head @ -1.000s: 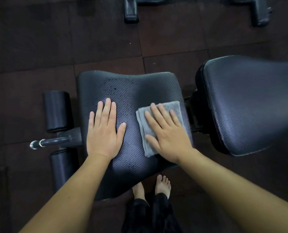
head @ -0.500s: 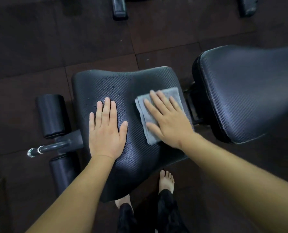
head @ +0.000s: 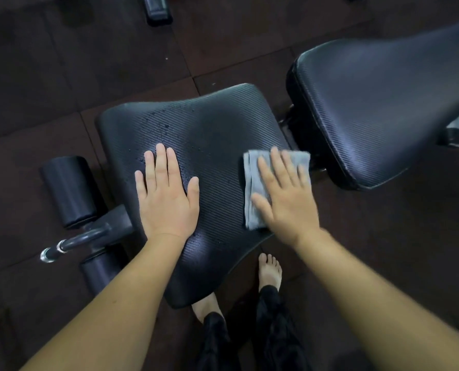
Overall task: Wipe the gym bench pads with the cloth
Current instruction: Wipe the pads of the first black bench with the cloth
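A black ribbed seat pad point(head: 209, 129) lies below me, with small water drops on its left half. A larger black back pad point(head: 378, 103) stands to its right across a narrow gap. My left hand point(head: 166, 194) rests flat on the seat pad, fingers together, holding nothing. My right hand point(head: 284, 196) presses a folded grey cloth point(head: 252, 183) flat against the seat pad's right edge, and the cloth's far corner hangs over the gap.
Two black foam rollers point(head: 70, 191) on a metal bar point(head: 70, 243) stick out at the left of the seat. My bare feet point(head: 269, 271) stand on the dark rubber floor tiles under the seat's near edge. Another machine's foot point(head: 157, 9) lies at the top.
My right hand has slid the cloth to the right, from the seat pad's middle-right to its right edge. The left hand has stayed flat on the pad.
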